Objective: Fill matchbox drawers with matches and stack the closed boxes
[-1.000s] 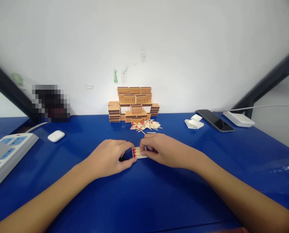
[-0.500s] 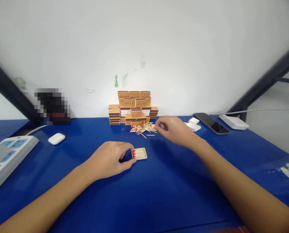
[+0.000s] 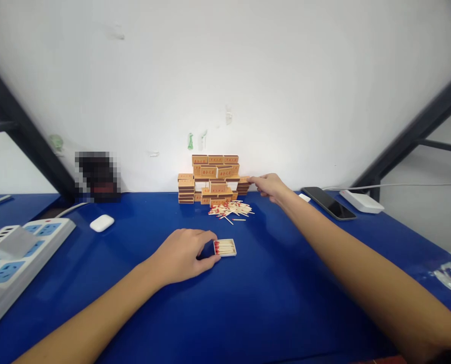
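Observation:
My left hand [image 3: 187,257] rests on the blue table, its thumb and fingers pinching the left end of a small white matchbox tray [image 3: 234,253]. Several red-tipped matches [image 3: 225,247] lie side by side in the tray, heads toward that hand. My right hand [image 3: 271,187] reaches to the right-hand pile of matchboxes [image 3: 243,188]. Its index finger is stretched out with the tip at the pile's top box, and the other fingers are partly curled below. A heap of loose matches [image 3: 235,208] lies before the stacked matchboxes [image 3: 215,172], with a single match [image 3: 239,220] in front.
Against the wall, the matchboxes form a stepped stack. At left are a power strip [image 3: 54,227] and a white earbud case [image 3: 102,223]. A phone [image 3: 329,203], a white box [image 3: 361,201] and a white piece [image 3: 304,197] partly behind my right arm lie at right.
My right hand has moved from beside the match heap, farther back to the right pile of matchboxes, and its index finger has straightened. My left hand still holds the tray. The view has shifted slightly.

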Demonstrator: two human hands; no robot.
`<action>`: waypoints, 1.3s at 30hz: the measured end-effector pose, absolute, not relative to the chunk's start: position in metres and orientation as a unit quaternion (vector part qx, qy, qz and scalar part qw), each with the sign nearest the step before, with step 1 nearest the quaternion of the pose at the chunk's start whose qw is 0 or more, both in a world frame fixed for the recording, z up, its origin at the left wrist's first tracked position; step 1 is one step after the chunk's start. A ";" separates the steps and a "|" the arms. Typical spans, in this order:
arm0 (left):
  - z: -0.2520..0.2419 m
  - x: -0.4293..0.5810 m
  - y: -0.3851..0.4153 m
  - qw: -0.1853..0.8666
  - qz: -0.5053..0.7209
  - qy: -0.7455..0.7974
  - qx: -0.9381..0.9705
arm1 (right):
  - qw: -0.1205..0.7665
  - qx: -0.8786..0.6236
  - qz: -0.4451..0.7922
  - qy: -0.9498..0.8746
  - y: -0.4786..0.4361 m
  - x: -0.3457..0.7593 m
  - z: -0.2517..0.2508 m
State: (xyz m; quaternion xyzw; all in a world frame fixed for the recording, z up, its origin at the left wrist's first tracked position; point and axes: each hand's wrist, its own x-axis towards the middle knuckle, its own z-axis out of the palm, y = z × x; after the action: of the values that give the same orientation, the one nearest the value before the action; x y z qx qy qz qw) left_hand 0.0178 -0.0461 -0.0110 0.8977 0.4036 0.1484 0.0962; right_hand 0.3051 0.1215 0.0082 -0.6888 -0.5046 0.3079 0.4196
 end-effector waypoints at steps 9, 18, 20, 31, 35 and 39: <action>-0.010 0.012 -0.038 0.028 0.279 0.467 0.839 | 0.416 -0.577 0.407 -0.573 0.025 0.295 0.016; -0.006 0.006 -0.029 0.100 0.275 0.426 0.856 | 0.341 -0.435 0.541 -0.634 -0.019 0.259 0.003; -0.006 0.007 -0.029 0.116 0.281 0.432 0.849 | 0.348 -0.444 0.537 -0.627 -0.017 0.263 0.001; -0.009 0.009 -0.028 0.100 0.313 0.423 0.845 | 0.336 -0.428 0.522 -0.657 -0.015 0.265 -0.004; -0.008 0.006 -0.023 0.071 0.333 0.470 0.815 | 0.343 -0.490 0.296 -0.745 0.010 0.289 -0.009; -0.009 0.004 -0.020 0.062 0.349 0.495 0.793 | 0.256 -0.523 0.189 -0.791 0.029 0.308 -0.017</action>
State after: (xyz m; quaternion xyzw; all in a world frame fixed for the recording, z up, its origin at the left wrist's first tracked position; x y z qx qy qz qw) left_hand 0.0041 -0.0196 -0.0090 0.7932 0.4951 0.3491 0.0625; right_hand 0.3076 0.0291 -0.0175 -0.5226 -0.7911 0.1887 0.2558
